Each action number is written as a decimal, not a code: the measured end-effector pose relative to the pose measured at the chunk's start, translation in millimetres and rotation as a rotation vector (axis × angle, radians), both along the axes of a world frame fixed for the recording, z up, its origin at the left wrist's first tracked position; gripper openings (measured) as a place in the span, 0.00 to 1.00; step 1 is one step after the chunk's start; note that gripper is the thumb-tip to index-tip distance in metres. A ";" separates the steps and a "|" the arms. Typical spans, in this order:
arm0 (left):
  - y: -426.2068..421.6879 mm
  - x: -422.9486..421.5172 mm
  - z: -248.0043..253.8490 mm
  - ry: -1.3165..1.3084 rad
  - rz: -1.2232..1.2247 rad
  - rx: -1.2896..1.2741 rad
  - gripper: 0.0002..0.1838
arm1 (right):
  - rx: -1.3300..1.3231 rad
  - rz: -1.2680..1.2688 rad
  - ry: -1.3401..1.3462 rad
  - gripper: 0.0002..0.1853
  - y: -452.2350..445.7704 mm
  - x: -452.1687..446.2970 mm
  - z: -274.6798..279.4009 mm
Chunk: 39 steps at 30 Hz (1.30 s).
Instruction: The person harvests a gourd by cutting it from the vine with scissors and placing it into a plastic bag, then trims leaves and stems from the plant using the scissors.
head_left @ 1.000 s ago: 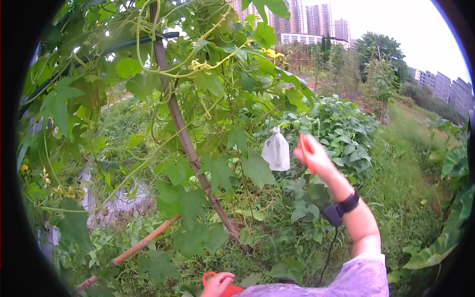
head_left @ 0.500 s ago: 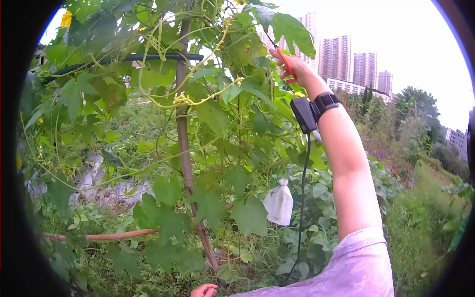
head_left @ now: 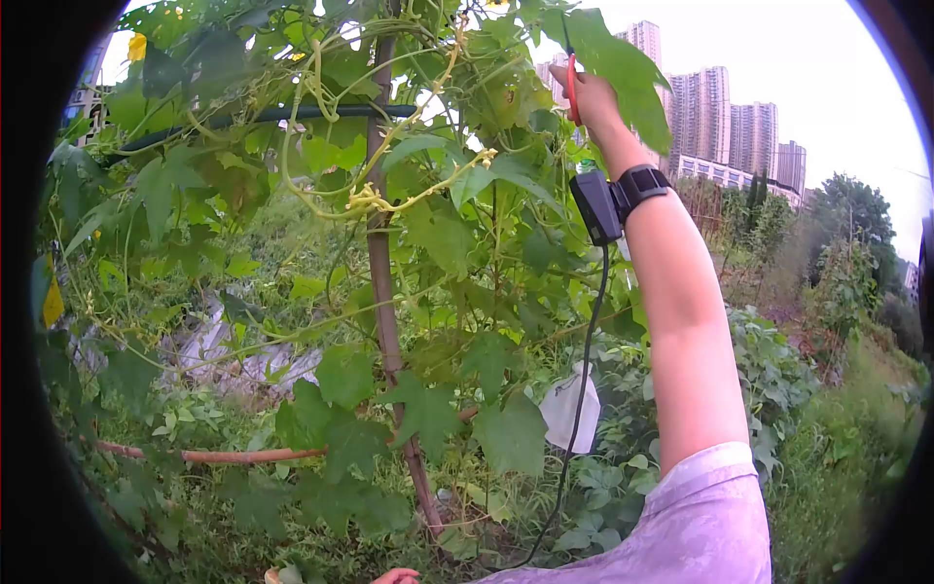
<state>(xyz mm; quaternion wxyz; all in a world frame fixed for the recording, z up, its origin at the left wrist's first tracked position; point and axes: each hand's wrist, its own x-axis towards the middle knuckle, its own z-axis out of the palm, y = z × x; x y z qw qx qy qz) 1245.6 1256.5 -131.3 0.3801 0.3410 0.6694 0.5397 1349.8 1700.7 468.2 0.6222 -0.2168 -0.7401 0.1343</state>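
My right hand (head_left: 595, 97) is raised at the upper right, its fingers closed around scissors with red handles (head_left: 572, 92). The dark blade points upward beside the stem side of a large green leaf (head_left: 628, 73), which partly overlaps the hand. Whether the blades touch a stem I cannot tell. At the bottom edge only a small part of my left hand (head_left: 397, 577) shows, and its fingers are mostly cut off. Yellowish curling vine shoots (head_left: 368, 200) hang left of my raised arm.
A wooden post (head_left: 384, 292) carries the vines, crossed by a dark green pole (head_left: 292, 113). Lower down run a brown pole (head_left: 224, 456) and a hanging white bag (head_left: 571, 409). A black box (head_left: 595, 207) with a cable is strapped to my right wrist.
My right hand has risen slightly with the scissors, which now stand more upright. The large leaf hangs lower, beside and over the hand. The view has shifted, and less of my left hand shows.
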 end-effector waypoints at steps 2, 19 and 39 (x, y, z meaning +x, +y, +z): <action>1.1 -1.2 1.2 -0.007 -0.004 -0.015 0.10 | -0.032 0.173 0.179 0.29 -37.9 14.1 -16.8; 38.7 2.7 4.9 0.062 -0.209 0.012 0.08 | 0.263 -0.878 -0.415 0.14 8.4 202.2 -180.5; 58.3 101.6 55.8 0.283 -0.280 -0.005 0.08 | -0.246 0.297 0.208 0.09 146.4 191.2 -186.7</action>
